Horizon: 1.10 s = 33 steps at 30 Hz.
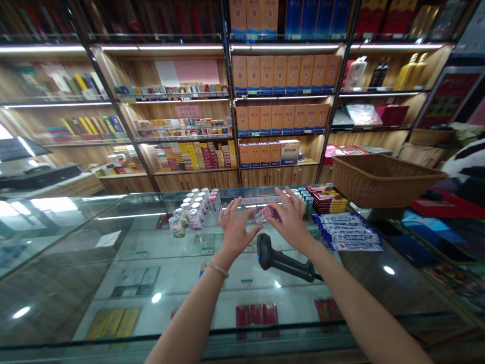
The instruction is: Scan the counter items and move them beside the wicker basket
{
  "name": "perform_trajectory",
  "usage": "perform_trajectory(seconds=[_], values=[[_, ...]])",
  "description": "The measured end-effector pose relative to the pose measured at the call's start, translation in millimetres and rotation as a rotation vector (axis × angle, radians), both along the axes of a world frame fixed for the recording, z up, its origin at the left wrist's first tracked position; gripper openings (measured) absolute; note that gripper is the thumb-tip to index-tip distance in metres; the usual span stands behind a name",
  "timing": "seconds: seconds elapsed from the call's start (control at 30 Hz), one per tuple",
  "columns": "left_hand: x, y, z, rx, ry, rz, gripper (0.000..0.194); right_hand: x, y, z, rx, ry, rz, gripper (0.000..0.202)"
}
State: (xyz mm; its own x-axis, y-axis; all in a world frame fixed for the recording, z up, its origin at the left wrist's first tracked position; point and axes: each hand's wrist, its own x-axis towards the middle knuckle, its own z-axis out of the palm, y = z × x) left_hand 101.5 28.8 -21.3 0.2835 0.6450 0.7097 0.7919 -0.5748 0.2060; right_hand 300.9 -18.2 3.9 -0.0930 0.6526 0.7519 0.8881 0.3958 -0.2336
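Observation:
Over the glass counter, my right hand pinches a small tub with a pink label between thumb and fingers. The tub is tilted on its side, and its exact contents are too small to make out. My left hand is open beside it, thumb and fingers apart and holding nothing. Just below both hands lies a black barcode scanner, its handle pointing right under my right forearm. To the left stand rows of small round tubs with pale lids and coloured labels.
Blue-and-white packets lie right of my right hand, with red and yellow packs stacked behind them. A brown wicker basket stands farther right. Shelves of orange boxes fill the back wall. Flat packs show beneath the glass.

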Motion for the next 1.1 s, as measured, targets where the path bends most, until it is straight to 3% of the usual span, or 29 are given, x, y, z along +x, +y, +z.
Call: perform_trajectory(seconds=[0.3,1.1], values=[[-2,-1,4.4,0.006,-0.052,-0.082,0.026,1,-7,6.4,-0.109,-0.137,0.043,0.029],[11,-11,12.7,0.053,-0.098,0.009,0.009,-1,-2,-2.3,0.01,-0.026,-0.056,0.018]])
